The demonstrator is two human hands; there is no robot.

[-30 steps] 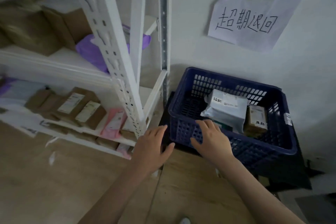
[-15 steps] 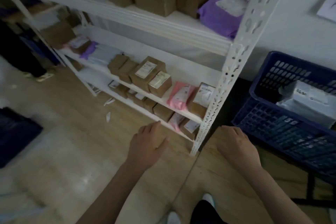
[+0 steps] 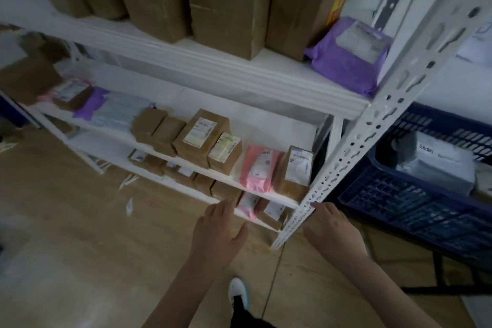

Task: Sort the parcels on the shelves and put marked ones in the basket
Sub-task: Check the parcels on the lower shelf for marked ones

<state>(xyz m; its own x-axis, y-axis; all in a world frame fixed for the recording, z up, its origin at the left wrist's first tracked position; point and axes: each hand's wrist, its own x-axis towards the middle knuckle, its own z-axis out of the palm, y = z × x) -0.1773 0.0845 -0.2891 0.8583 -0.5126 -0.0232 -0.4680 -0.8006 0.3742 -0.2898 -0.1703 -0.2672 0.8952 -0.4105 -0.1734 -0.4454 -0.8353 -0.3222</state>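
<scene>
A white metal shelf rack (image 3: 354, 141) fills the view. Its upper board carries several tall brown boxes (image 3: 226, 10) and a purple mailer bag (image 3: 348, 56). The middle board holds small brown labelled boxes (image 3: 202, 138), a pink mailer (image 3: 259, 169) and a labelled box (image 3: 296, 170) at the right end. More small parcels (image 3: 269, 210) lie on the bottom board. The dark blue basket (image 3: 415, 205) stands at the right with a grey-white parcel (image 3: 436, 165) inside. My left hand (image 3: 217, 237) and my right hand (image 3: 332, 231) hover empty, fingers relaxed, low in front of the rack's corner post.
The floor is light wood, with scraps of white paper (image 3: 129, 205) near the rack. My white shoe (image 3: 238, 291) shows at the bottom. Purple and grey bags (image 3: 111, 109) lie at the left of the middle board. A white wall stands behind the basket.
The view has swung left from the basket to the shelves. Both hands pulled back from the basket's rim and now sit before the rack's lower boards, still empty.
</scene>
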